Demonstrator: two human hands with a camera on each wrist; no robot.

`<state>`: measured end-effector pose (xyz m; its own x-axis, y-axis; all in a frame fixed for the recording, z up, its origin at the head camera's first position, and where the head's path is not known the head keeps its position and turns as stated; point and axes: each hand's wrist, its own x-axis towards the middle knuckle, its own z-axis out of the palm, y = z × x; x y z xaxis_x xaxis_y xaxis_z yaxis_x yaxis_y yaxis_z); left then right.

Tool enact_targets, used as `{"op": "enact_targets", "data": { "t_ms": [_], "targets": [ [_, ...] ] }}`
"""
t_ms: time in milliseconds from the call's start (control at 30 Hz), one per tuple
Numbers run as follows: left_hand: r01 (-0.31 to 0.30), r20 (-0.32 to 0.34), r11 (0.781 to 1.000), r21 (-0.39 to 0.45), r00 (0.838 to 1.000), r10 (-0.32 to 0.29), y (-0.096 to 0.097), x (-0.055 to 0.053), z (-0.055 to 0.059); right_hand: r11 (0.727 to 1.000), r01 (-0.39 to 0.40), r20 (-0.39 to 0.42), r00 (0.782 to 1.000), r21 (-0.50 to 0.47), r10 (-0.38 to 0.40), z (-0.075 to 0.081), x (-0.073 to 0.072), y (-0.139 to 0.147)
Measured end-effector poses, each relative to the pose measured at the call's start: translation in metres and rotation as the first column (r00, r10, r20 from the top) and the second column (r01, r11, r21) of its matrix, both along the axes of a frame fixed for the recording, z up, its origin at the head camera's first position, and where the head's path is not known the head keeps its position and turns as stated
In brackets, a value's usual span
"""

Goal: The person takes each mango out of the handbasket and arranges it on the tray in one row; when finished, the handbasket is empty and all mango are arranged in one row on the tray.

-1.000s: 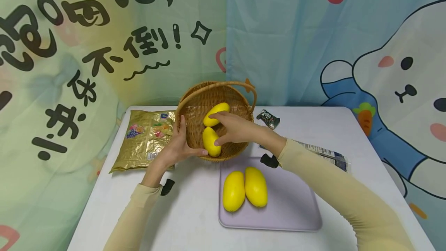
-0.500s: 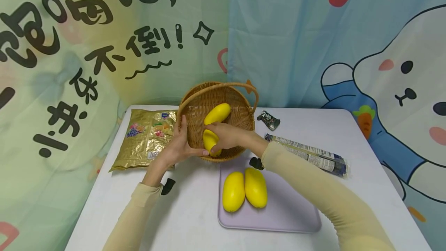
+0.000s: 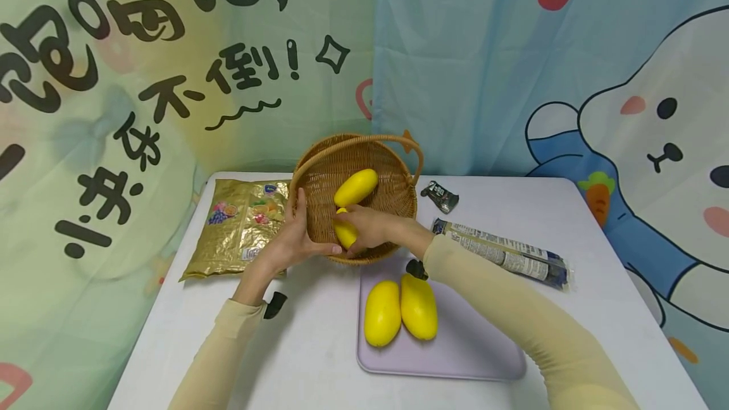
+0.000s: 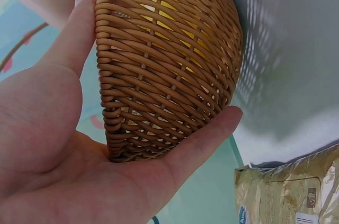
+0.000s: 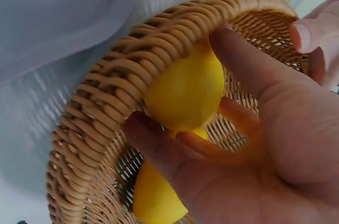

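A brown wicker basket (image 3: 317,192) leans with its mouth towards me at the back of the table. My left hand (image 3: 292,242) holds its left side, thumb along the rim and fingers spread against the outer wall (image 4: 164,60). Inside the basket, my right hand (image 3: 371,228) has its thumb and fingers around a yellow mango (image 5: 185,89) near the lower rim; part of that fruit is hidden behind the hand. Just above it in the head view lies another mango (image 3: 355,187), untouched. Two more mangoes, one left (image 3: 383,314) and one right (image 3: 419,307), lie side by side on a tray.
The lilac tray (image 3: 473,350) sits in front of the basket, under my right forearm. A gold foil bag (image 3: 236,229) lies left of the basket. To the right are a small dark wrapped snack (image 3: 441,197) and a long printed packet (image 3: 507,255). Printed curtains hang behind the table.
My right hand has moved down from between the two mangoes in the basket and closed around the lower one. The left hand and the basket have stayed in place.
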<state>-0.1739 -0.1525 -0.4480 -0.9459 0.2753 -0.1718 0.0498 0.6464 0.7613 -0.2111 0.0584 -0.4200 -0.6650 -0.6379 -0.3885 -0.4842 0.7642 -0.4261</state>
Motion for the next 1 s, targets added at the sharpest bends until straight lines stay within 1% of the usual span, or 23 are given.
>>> {"op": "enact_targets", "data": {
  "t_ms": [167,300,400,700,833,1000],
  "targets": [
    [-0.006,0.009,1.0,-0.009,1.0,0.006,0.001,0.0,0.002,1.0,0.006,-0.009,1.0,0.018,-0.006,-0.004,0.0,0.003],
    [0.002,0.003,1.0,-0.006,1.0,-0.002,0.002,0.0,0.003,1.0,-0.003,-0.029,1.0,0.012,0.003,-0.006,-0.002,0.006],
    [0.008,-0.003,1.0,-0.002,1.0,-0.008,0.002,-0.001,0.003,1.0,-0.007,-0.027,1.0,-0.001,0.007,-0.005,-0.002,0.008],
    [0.001,-0.01,1.0,-0.009,1.0,-0.001,0.0,-0.002,0.003,1.0,-0.01,-0.048,0.999,0.009,0.011,0.002,-0.001,0.02],
    [0.0,-0.009,1.0,-0.018,1.0,0.0,-0.001,-0.002,0.002,1.0,-0.016,-0.043,0.999,0.004,0.016,0.007,0.0,0.026],
    [0.002,-0.015,1.0,0.002,1.0,-0.002,0.0,-0.001,0.0,1.0,-0.016,-0.052,0.999,-0.014,0.015,0.013,0.0,0.035]
  ]
}}
